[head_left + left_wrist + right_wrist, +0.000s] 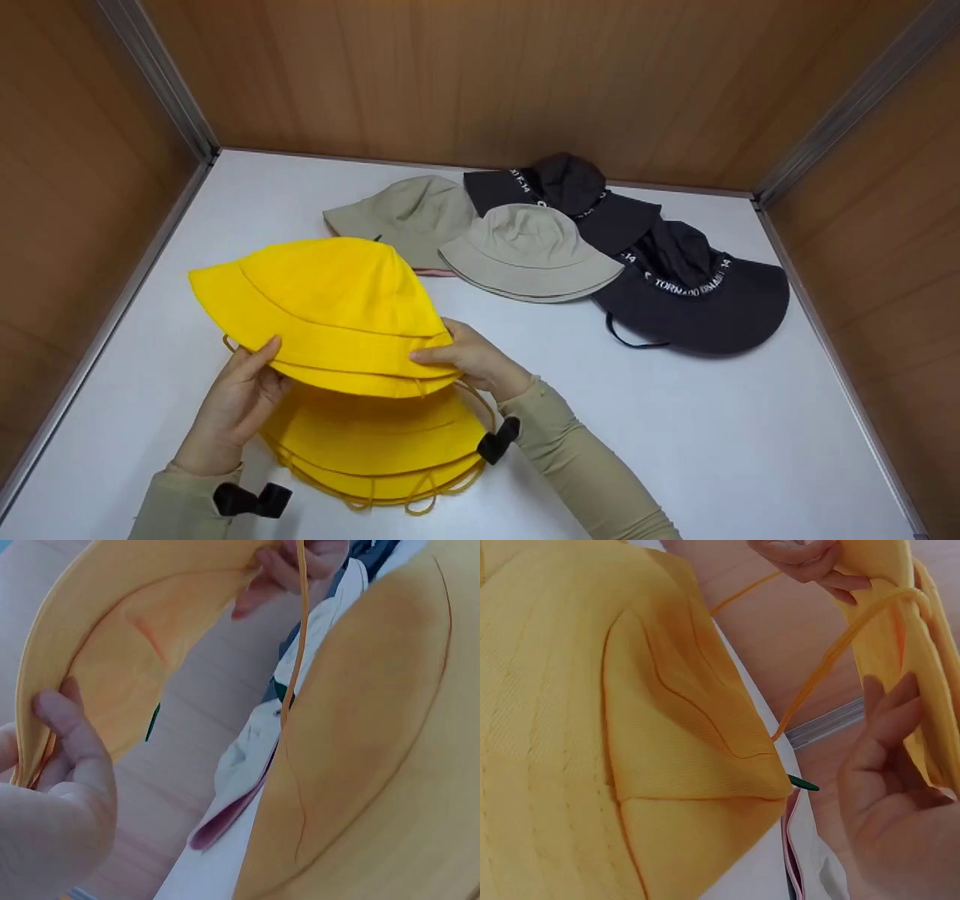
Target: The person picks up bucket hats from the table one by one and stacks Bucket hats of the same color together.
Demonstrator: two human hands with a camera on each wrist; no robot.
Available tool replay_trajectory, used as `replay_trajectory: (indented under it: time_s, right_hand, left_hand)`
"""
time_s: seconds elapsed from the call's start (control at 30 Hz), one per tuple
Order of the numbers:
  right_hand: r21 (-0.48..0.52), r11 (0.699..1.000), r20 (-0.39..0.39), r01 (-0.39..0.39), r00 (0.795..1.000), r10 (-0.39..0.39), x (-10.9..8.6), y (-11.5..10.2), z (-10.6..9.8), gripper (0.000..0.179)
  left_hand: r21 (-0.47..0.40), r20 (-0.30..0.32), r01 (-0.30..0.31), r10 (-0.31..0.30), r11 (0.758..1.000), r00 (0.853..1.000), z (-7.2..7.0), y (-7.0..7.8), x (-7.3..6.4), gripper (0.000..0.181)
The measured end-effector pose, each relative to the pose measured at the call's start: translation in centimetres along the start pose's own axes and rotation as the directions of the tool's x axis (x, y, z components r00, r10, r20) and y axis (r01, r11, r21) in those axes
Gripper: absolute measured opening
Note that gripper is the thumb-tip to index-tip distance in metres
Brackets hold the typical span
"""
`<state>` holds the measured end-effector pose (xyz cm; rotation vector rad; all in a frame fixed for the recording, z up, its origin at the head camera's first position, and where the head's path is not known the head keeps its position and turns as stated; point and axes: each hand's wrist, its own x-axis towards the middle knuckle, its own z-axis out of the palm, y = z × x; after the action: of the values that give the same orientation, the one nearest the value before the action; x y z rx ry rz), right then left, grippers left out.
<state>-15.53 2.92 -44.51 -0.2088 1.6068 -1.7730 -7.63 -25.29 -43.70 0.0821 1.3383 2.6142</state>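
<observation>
The left hand [236,401] pinches the left brim [247,311] of a yellow hat [330,292], the right hand [484,360] its right, holding it near and left of centre above the desk [720,450], seemingly to keep it spread and clear of the stack of yellow hats [375,450] beneath. Farther off, pale hats [529,247] overlap, perhaps grouped by colour. At far right, black hats [739,311] carry white lettering [677,288]: "TORNADO" and "F-14".

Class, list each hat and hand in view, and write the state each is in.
Raised yellow hat: held up, tilted, crown upward; whether another nests inside, unclear
Left hand: gripping its brim
Right hand: gripping its brim elsewhere
Lower yellow hats: stacked, partly hidden
Light grey hat: crown up, overlapping the beige hat
Beige hat: crown up, partly covered
Dark hats: overlapping, crowns crumpled
</observation>
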Motion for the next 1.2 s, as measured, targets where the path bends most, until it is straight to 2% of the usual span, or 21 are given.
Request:
replay_trajectory:
  time_s: [0.07, 0.13, 0.23, 0.3, 0.37, 0.47, 0.5, 0.53, 0.57, 0.63, 0.7, 0.73, 0.77, 0.8, 0.83, 0.9, 0.97, 1.03, 1.1, 1.17, 1.2]
  right_hand:
    - [-0.036, 0.999, -0.008, 0.012, 1.0, -0.012, 0.0, 0.2, 0.1, 0.052]
    - [-0.048, 0.998, -0.018, 0.03, 0.999, -0.031, -0.1, 0.4, 0.2, 0.055]
    - [-0.044, 0.996, -0.007, 0.071, 0.997, -0.072, -0.3, 0.5, 0.2, 0.057]
    - [-0.042, 0.994, 0.009, 0.097, 0.995, -0.097, -0.4, 0.5, 0.2, 0.057]
    - [-0.054, 0.991, 0.019, 0.124, 0.992, -0.123, -0.5, 0.5, 0.2, 0.057]
    - [-0.091, 0.981, 0.049, 0.17, 0.985, -0.166, -0.7, 0.4, 0.3, 0.056]
    - [-0.102, 0.977, 0.063, 0.187, 0.981, -0.181, -0.7, 0.3, 0.3, 0.055]
    - [-0.123, 0.972, 0.076, 0.201, 0.978, -0.193, -0.8, 0.3, 0.3, 0.055]
    - [-0.142, 0.965, 0.093, 0.219, 0.974, -0.207, -0.8, 0.3, 0.4, 0.055]
    - [-0.165, 0.953, 0.127, 0.254, 0.964, -0.234, -0.9, 0.1, 0.5, 0.054]
    - [-0.187, 0.939, 0.16, 0.288, 0.952, -0.26, -1.0, 0.0, 0.5, 0.052]
    - [-0.202, 0.93, 0.178, 0.306, 0.946, -0.272, -1.0, -0.1, 0.5, 0.052]
    - [-0.216, 0.922, 0.198, 0.322, 0.939, -0.282, -1.1, -0.2, 0.5, 0.051]
    - [-0.23, 0.913, 0.219, 0.337, 0.932, -0.289, -1.1, -0.3, 0.6, 0.05]
    - [-0.255, 0.9, 0.238, 0.353, 0.925, -0.296, -1.2, -0.4, 0.6, 0.049]
    - [-0.321, 0.866, 0.273, 0.383, 0.913, -0.303, -1.4, -0.6, 0.7, 0.047]
    - [-0.383, 0.826, 0.306, 0.413, 0.901, -0.308, -1.6, -0.8, 0.9, 0.045]
    - [-0.435, 0.786, 0.33, 0.439, 0.89, -0.314, -1.7, -0.9, 1.1, 0.043]
    - [-0.46, 0.762, 0.348, 0.455, 0.883, -0.316, -1.9, -1.0, 1.2, 0.041]
    - [-0.471, 0.752, 0.351, 0.461, 0.88, -0.32, -1.9, -1.0, 1.2, 0.04]
    - [-0.475, 0.751, 0.346, 0.459, 0.882, -0.32, -1.9, -1.0, 1.2, 0.039]
  left_hand:
    - [0.116, 0.037, 0.07, -0.075, 0.991, 0.997, -1.2, 0.7, -0.2, 0.03]
    - [0.232, 0.069, 0.156, -0.176, 0.96, 0.982, -2.5, 1.9, -0.3, 0.033]
    - [0.413, 0.079, 0.258, -0.317, 0.873, 0.945, -4.4, 3.7, -0.5, 0.037]
    - [0.495, 0.054, 0.293, -0.366, 0.818, 0.929, -5.4, 4.8, -0.6, 0.038]
    - [0.536, 0.015, 0.293, -0.356, 0.792, 0.934, -5.9, 5.4, -0.7, 0.036]
    - [0.557, -0.053, 0.252, -0.269, 0.792, 0.962, -6.2, 5.8, -0.4, 0.033]
    - [0.586, -0.084, 0.237, -0.233, 0.775, 0.969, -6.2, 5.8, -0.2, 0.029]
    - [0.625, -0.116, 0.23, -0.202, 0.746, 0.972, -6.1, 5.8, 0.1, 0.026]
    - [0.673, -0.14, 0.225, -0.177, 0.704, 0.974, -6.0, 5.7, 0.5, 0.026]
    - [0.777, -0.174, 0.235, -0.159, 0.584, 0.972, -5.8, 5.6, 1.3, 0.037]
    - [0.849, -0.176, 0.242, -0.179, 0.469, 0.968, -5.6, 5.5, 2.2, 0.055]
    - [0.874, -0.173, 0.245, -0.202, 0.42, 0.964, -5.5, 5.5, 2.7, 0.063]
    - [0.893, -0.16, 0.239, -0.228, 0.381, 0.96, -5.5, 5.4, 3.2, 0.069]
    - [0.905, -0.148, 0.236, -0.259, 0.353, 0.955, -5.5, 5.4, 3.7, 0.075]
    - [0.913, -0.132, 0.23, -0.29, 0.337, 0.948, -5.5, 5.3, 4.2, 0.08]
    - [0.936, -0.116, 0.22, -0.346, 0.276, 0.931, -5.4, 5.3, 5.1, 0.091]
    - [0.952, -0.089, 0.195, -0.396, 0.234, 0.914, -5.3, 5.3, 6.0, 0.099]
    - [0.965, -0.077, 0.179, -0.444, 0.192, 0.893, -5.1, 5.4, 6.8, 0.102]
    - [0.974, -0.079, 0.168, -0.474, 0.149, 0.877, -5.0, 5.5, 7.4, 0.1]
    - [0.981, -0.088, 0.159, -0.48, 0.108, 0.873, -5.1, 5.6, 7.7, 0.094]
    - [0.983, -0.092, 0.155, -0.474, 0.097, 0.876, -5.3, 5.6, 7.9, 0.09]
